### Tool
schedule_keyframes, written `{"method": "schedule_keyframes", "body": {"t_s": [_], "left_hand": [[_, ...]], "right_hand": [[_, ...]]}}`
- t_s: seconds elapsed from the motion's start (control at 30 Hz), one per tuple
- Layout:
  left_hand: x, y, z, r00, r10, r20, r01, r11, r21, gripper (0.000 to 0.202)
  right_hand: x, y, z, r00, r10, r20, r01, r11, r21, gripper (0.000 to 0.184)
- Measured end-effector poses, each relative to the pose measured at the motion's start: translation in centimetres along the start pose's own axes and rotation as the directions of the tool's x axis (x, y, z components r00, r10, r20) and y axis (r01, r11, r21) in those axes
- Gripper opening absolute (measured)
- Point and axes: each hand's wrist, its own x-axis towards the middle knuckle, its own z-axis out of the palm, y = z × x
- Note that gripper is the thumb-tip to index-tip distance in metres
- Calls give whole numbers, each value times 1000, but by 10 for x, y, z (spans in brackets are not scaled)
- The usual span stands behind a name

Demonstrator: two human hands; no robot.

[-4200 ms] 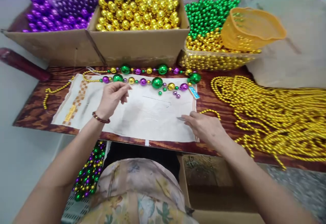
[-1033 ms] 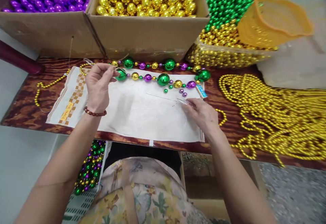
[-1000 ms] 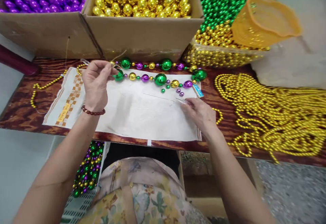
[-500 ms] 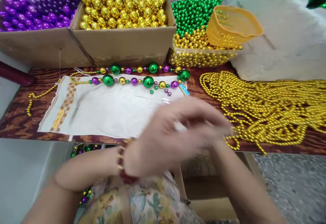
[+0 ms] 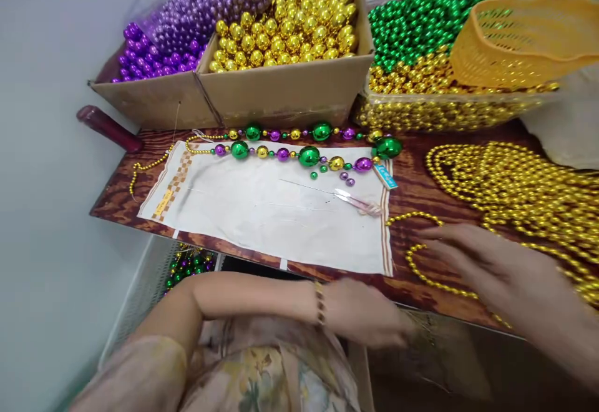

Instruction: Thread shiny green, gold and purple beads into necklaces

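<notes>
My right hand (image 5: 491,268) lies over the near end of the gold bead strands (image 5: 515,181) on the right of the table, fingers stretched out and blurred. My left hand (image 5: 369,315) reaches across to the right, just below the table's front edge; it is smeared and its fingers cannot be read. A long needle (image 5: 327,190) lies free on the white cloth (image 5: 262,218). A necklace of green, purple and gold beads (image 5: 309,155) lies along the cloth's far edge, with a blue tag (image 5: 386,176) at its right end.
Behind the cloth stand cardboard boxes of purple beads (image 5: 187,31) and gold beads (image 5: 290,19), and a clear tub of green and gold beads (image 5: 421,37) holding an orange basket (image 5: 510,37). A dark red roll (image 5: 110,128) lies far left. Mixed beads (image 5: 189,262) sit below the table.
Both hands have left the cloth. The left let go of the necklace end and swung low to the right. The right released the needle and moved onto the gold strands.
</notes>
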Motion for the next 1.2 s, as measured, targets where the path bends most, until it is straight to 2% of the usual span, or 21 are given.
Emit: {"method": "schedule_keyframes", "body": {"t_s": [0.03, 0.07, 0.13, 0.2, 0.27, 0.3, 0.37, 0.4, 0.47, 0.57, 0.63, 0.73, 0.8, 0.9, 0.93, 0.97, 1.0, 1.03, 1.1, 1.17, 1.2], "left_hand": [[-17, -17, -10, 999, -35, -32, 35, 999, 22, 14], [-37, -34, -22, 986, -105, -128, 111, 993, 41, 16], [-81, -67, -44, 895, -239, -377, 272, 961, 37, 15], [-124, -96, -59, 739, -319, -593, 412, 911, 24, 14], [-159, -121, -66, 569, -368, -735, 525, 851, -19, 13], [-172, -131, -66, 499, -385, -776, 565, 824, -46, 13], [-190, -145, -65, 403, -415, -816, 607, 788, -101, 14], [-195, -150, -64, 378, -426, -822, 611, 782, -124, 14], [-198, -157, -63, 358, -437, -825, 590, 791, -163, 15], [-188, -160, -66, 367, -416, -832, 535, 826, -177, 15], [-174, -159, -68, 403, -380, -833, 492, 857, -153, 15], [-143, -152, -69, 526, -275, -805, 378, 923, -68, 14], [-119, -145, -69, 615, -177, -768, 294, 956, 15, 15], [-78, -137, -71, 709, -81, -700, 261, 953, 155, 17], [-64, -135, -73, 735, -71, -675, 272, 942, 196, 17], [-50, -135, -76, 761, -70, -645, 284, 930, 234, 17], [-36, -135, -78, 788, -73, -611, 295, 916, 271, 16], [-22, -135, -81, 815, -76, -574, 301, 903, 307, 16], [0, -137, -86, 861, -65, -505, 292, 875, 385, 18], [16, -139, -89, 889, -33, -456, 269, 843, 465, 24], [21, -140, -90, 896, -18, -444, 264, 825, 500, 26]], "right_hand": [[16, -16, 23, 998, -41, 56, 40, 999, 22, 20], [35, -32, 47, 989, -90, 118, 83, 995, 62, 20], [77, -63, 94, 962, -186, 200, 168, 980, 104, 19], [121, -90, 137, 937, -199, 287, 183, 980, 82, 17], [161, -111, 174, 886, -208, 414, 225, 974, 9, 18], [178, -118, 190, 866, -219, 450, 243, 970, 6, 18], [204, -128, 215, 827, -233, 511, 267, 964, 7, 20], [214, -130, 224, 811, -237, 536, 272, 962, 14, 20], [226, -130, 235, 784, -234, 575, 269, 963, 25, 18], [232, -128, 239, 774, -210, 597, 225, 973, 51, 14], [232, -127, 238, 785, -187, 591, 172, 982, 82, 10], [232, -127, 235, 826, -146, 544, 75, 986, 150, 12], [229, -124, 225, 863, -121, 491, 26, 980, 195, 19], [203, -109, 180, 940, -33, 340, -61, 964, 261, 17], [184, -100, 157, 977, 71, 203, -138, 930, 341, 13], [160, -89, 131, 980, 161, 114, -194, 895, 401, 12], [130, -76, 103, 964, 258, 72, -264, 872, 413, 15], [96, -63, 75, 929, 356, 97, -366, 855, 367, 20], [21, -34, 24, 823, 539, 181, -567, 798, 203, 28], [-51, -8, -10, 708, 655, 265, -682, 731, 17, 31], [-81, 2, -20, 667, 694, 271, -709, 703, -56, 31]]}}
